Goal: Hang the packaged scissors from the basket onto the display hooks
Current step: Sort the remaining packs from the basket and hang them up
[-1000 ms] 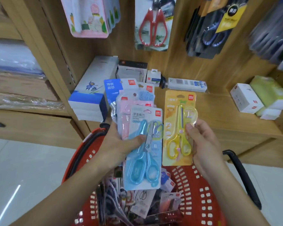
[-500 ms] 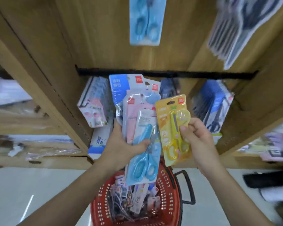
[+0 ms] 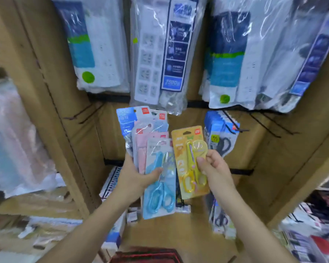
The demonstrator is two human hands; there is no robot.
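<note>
Left hand (image 3: 134,178) grips fanned stack of scissor packs (image 3: 150,147), blue scissors pack (image 3: 159,179) in front; right hand (image 3: 214,168) pinches yellow scissors pack (image 3: 188,149) just beside it; red basket (image 3: 146,256) rim at bottom edge; power strip packs (image 3: 156,54) hang above

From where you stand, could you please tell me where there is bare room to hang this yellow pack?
Bare panel lies right of the dark scissors packs, by empty black hooks; another bare strip sits between the left upright and the fanned packs in the left hand. The power strips above are crowded.
</note>
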